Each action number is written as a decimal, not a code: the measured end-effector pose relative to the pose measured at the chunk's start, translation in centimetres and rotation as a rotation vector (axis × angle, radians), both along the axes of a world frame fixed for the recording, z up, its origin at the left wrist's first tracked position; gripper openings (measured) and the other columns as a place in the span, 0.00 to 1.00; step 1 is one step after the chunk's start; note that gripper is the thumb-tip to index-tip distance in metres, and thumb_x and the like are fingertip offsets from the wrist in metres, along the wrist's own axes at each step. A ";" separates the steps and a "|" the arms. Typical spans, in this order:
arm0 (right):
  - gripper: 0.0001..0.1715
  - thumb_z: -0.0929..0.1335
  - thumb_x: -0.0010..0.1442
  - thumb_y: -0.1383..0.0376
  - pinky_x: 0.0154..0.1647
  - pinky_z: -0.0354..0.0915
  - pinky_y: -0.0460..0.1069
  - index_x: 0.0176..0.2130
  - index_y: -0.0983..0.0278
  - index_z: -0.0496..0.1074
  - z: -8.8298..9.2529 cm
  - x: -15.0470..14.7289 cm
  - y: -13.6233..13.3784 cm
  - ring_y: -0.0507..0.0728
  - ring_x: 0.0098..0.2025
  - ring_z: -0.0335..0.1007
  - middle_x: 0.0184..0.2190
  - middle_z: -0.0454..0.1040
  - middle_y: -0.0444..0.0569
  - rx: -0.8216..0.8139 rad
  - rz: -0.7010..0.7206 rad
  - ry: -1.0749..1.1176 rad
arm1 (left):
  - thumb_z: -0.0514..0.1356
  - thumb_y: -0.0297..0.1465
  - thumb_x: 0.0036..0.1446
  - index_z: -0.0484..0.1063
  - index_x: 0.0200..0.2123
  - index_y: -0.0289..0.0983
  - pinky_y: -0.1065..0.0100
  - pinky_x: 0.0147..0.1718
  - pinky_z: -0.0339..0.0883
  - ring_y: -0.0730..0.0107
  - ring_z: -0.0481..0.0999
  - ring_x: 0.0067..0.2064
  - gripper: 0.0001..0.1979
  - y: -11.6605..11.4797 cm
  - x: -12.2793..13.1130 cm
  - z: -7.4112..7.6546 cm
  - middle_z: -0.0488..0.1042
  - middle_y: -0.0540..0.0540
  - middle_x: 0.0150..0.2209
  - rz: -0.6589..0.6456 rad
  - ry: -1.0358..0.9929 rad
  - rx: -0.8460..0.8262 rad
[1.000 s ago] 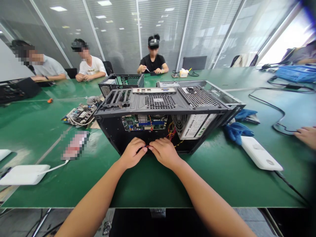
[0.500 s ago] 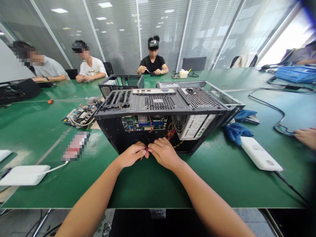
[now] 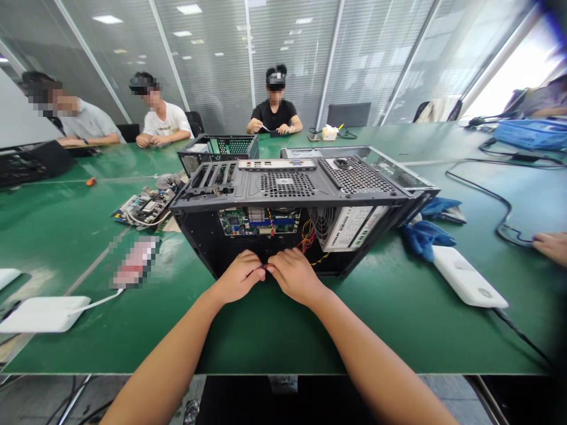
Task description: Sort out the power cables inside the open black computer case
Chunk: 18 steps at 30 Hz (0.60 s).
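Note:
An open black computer case (image 3: 248, 195) lies in front of me, its open side facing me. Inside it show a motherboard (image 3: 234, 223), a power supply (image 3: 354, 227) with a fan, and a bundle of coloured wires (image 3: 306, 239). At the case's lower front edge, my left hand (image 3: 241, 277) and my right hand (image 3: 293, 274) meet, fingers curled. A thin red and black cable (image 3: 266, 265) shows between the fingertips, pinched by both hands. Most of it is hidden behind the fingers, and its ends cannot be seen.
Left of the case lie a loose circuit board (image 3: 148, 203), a blurred-out phone (image 3: 136, 261) and a white power bank (image 3: 44, 314). Blue gloves (image 3: 427, 236) and a white device (image 3: 468, 276) lie to the right. Another person's hand (image 3: 551, 245) rests at the right edge; several people sit around.
My left hand has shifted slightly, its fingers now closer around the cable. The red piece that hung below the left fingertips is now out of sight. The case has not moved.

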State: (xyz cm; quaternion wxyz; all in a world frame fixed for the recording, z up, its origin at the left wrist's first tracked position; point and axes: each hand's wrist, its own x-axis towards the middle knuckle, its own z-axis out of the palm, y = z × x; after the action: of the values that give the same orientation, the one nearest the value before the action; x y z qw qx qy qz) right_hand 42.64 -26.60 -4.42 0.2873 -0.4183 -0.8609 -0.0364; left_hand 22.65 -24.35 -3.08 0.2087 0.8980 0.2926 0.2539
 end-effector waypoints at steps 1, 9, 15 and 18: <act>0.15 0.58 0.69 0.62 0.37 0.50 0.52 0.36 0.64 0.70 0.0 0.0 0.0 0.56 0.33 0.61 0.29 0.71 0.48 0.008 0.009 0.008 | 0.44 0.43 0.68 0.72 0.28 0.37 0.62 0.42 0.61 0.65 0.68 0.35 0.25 0.0 0.0 0.1 0.71 0.46 0.25 -0.030 -0.018 -0.045; 0.16 0.58 0.69 0.62 0.38 0.50 0.52 0.38 0.64 0.71 0.4 0.2 -0.1 0.57 0.34 0.58 0.30 0.70 0.49 0.040 0.053 0.024 | 0.43 0.47 0.67 0.77 0.38 0.37 0.62 0.42 0.65 0.62 0.70 0.41 0.28 0.1 -0.4 0.0 0.73 0.43 0.31 -0.144 -0.100 -0.321; 0.15 0.58 0.69 0.62 0.37 0.50 0.52 0.37 0.64 0.71 0.4 0.2 0.0 0.56 0.34 0.61 0.30 0.72 0.49 0.006 0.019 -0.025 | 0.45 0.44 0.67 0.74 0.29 0.36 0.62 0.42 0.63 0.66 0.68 0.37 0.25 0.0 -0.2 0.0 0.71 0.46 0.27 -0.057 -0.031 -0.128; 0.14 0.59 0.68 0.62 0.37 0.50 0.52 0.36 0.64 0.69 0.3 0.0 0.0 0.56 0.33 0.63 0.29 0.72 0.48 -0.010 -0.021 -0.054 | 0.47 0.42 0.67 0.71 0.27 0.36 0.61 0.42 0.61 0.63 0.67 0.38 0.23 0.1 -0.1 -0.5 0.70 0.45 0.29 0.053 0.043 0.070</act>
State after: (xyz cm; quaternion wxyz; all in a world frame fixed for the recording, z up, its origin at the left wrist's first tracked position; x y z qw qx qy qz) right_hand 42.68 -26.60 -4.08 0.2614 -0.4276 -0.8641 -0.0464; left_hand 22.57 -24.23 -3.62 0.1640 0.9020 0.3113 0.2503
